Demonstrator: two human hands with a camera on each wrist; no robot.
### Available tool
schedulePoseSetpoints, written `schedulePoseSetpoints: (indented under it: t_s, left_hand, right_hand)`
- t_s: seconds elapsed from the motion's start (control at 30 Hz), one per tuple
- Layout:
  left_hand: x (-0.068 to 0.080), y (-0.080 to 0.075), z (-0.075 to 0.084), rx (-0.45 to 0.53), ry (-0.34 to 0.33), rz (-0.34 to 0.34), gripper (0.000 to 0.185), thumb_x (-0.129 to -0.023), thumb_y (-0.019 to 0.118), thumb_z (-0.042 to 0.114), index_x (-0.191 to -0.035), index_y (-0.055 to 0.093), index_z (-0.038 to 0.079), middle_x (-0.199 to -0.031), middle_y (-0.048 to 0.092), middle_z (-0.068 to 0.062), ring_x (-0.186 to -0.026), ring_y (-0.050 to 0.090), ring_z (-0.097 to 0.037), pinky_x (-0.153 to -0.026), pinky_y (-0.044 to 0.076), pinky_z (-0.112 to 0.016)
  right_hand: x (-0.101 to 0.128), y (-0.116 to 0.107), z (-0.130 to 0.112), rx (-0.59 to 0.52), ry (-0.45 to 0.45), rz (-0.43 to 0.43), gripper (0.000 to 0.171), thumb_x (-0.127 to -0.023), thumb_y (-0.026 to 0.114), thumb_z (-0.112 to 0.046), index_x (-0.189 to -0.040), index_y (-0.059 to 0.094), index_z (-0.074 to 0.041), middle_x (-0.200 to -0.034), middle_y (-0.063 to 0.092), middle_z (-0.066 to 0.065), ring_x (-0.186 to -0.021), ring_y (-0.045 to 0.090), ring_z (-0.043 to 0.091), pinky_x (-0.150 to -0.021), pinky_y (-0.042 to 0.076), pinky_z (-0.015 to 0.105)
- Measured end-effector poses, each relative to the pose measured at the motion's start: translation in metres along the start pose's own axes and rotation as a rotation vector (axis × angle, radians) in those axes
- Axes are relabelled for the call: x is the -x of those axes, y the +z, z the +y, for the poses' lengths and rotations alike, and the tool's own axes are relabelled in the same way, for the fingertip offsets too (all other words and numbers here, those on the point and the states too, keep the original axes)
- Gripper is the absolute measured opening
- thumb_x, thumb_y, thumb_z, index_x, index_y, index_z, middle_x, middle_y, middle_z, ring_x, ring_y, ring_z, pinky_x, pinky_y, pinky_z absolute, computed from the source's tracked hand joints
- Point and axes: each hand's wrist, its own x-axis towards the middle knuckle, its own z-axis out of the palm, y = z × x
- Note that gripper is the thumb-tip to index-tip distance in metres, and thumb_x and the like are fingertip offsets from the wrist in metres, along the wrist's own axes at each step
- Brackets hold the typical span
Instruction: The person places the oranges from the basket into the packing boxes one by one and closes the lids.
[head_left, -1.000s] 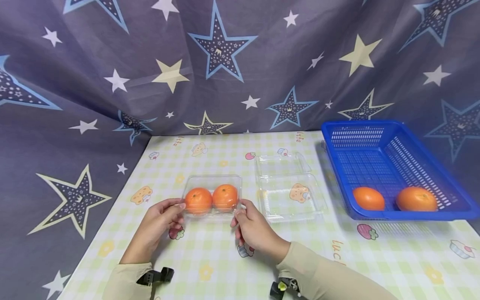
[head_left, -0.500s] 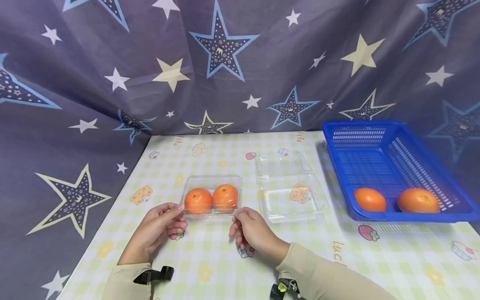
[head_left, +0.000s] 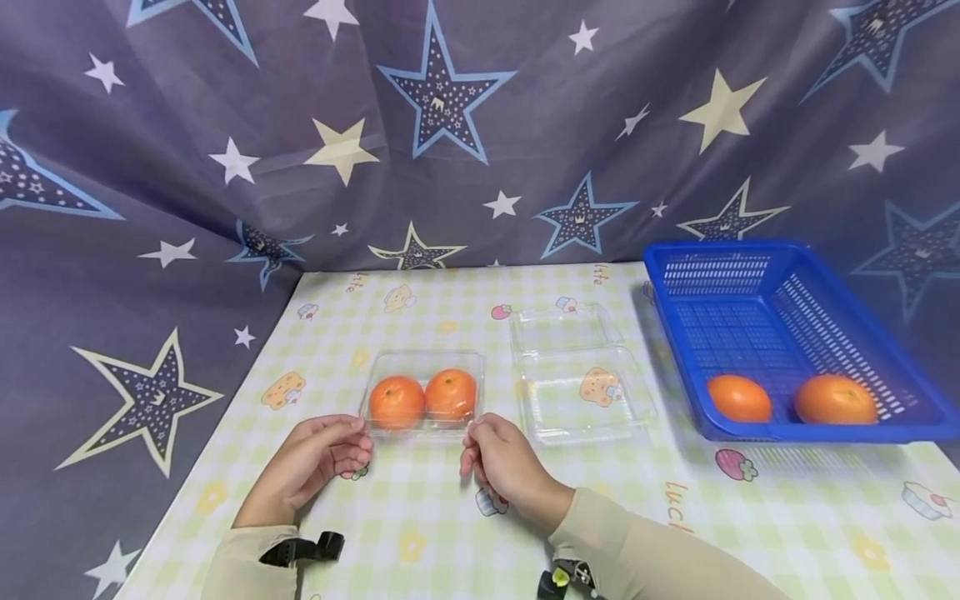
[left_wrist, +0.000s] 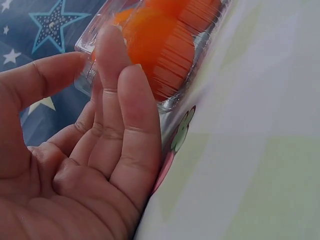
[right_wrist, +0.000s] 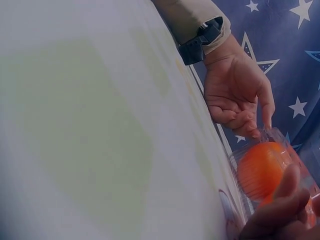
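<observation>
A clear plastic box point(head_left: 423, 358) with its lid down holds two oranges point(head_left: 396, 402) point(head_left: 451, 393) side by side on the checked tablecloth. My left hand point(head_left: 352, 437) rests on the cloth at the box's near left corner. The left wrist view shows its relaxed fingers point(left_wrist: 115, 100) beside the ribbed wall of the box point(left_wrist: 175, 80), with the thumb near the corner. My right hand point(head_left: 476, 437) lies at the near right corner with loosely curled fingers. In the right wrist view its fingertips point(right_wrist: 282, 200) overlap the box point(right_wrist: 240, 167). Neither hand grips the box.
An empty clear box point(head_left: 577, 400) lies open just right of the right hand, lid point(head_left: 562, 329) folded back. A blue slotted basket point(head_left: 712, 271) at the right holds two more oranges point(head_left: 738, 397) point(head_left: 835, 399). A star-patterned curtain hangs behind and left of the table.
Both hands have let go of the box's sides and drawn back toward me, to its near corners. The box and its oranges have stayed in place.
</observation>
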Motion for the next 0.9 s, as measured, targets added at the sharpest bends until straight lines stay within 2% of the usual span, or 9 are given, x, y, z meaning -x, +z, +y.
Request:
schedulePoseSetpoints:
  t_s: [0.17,0.43,0.73,0.9]
  left_hand:
    - [0.0016,-0.0002,-0.0008,-0.026,-0.021,0.006,0.020,-0.107,0.056,0.016,-0.104,0.069,0.001,-0.081,0.076,-0.001,-0.069,0.073,-0.012,-0.059,0.057,-0.026]
    - [0.0003,0.0002,-0.0002,-0.020,-0.007,-0.020,0.021,-0.107,0.054,0.015,-0.103,0.068,-0.001,-0.080,0.075,-0.001,-0.066,0.072,-0.011,-0.058,0.056,-0.025]
    - [0.0005,0.0004,0.0016,-0.034,-0.009,-0.006,0.021,-0.106,0.055,0.015,-0.102,0.067,-0.001,-0.078,0.074,-0.001,-0.064,0.069,-0.011,-0.060,0.057,-0.025]
    - [0.0007,0.0003,0.0018,-0.036,-0.003,-0.019,0.023,-0.107,0.054,0.016,-0.104,0.068,-0.002,-0.079,0.074,-0.001,-0.065,0.069,-0.010,-0.060,0.056,-0.025]
  right_hand:
    - [0.0002,0.0011,0.0014,-0.010,0.004,0.000,0.025,-0.106,0.039,-0.019,-0.094,0.055,-0.004,-0.064,0.061,0.001,-0.045,0.038,0.012,-0.038,0.032,0.023]
    - [0.0005,0.0001,0.0006,-0.010,-0.003,-0.005,0.027,-0.107,0.041,-0.023,-0.094,0.055,-0.004,-0.065,0.061,0.001,-0.046,0.039,0.013,-0.039,0.032,0.024]
    - [0.0006,-0.0006,-0.0006,-0.038,0.000,-0.015,0.027,-0.107,0.042,-0.023,-0.095,0.055,-0.003,-0.065,0.062,0.002,-0.045,0.039,0.012,-0.037,0.031,0.023]
    - [0.0007,-0.0004,-0.0008,-0.049,0.010,-0.012,0.026,-0.107,0.044,-0.024,-0.095,0.056,-0.004,-0.065,0.063,0.002,-0.043,0.038,0.012,-0.035,0.029,0.024]
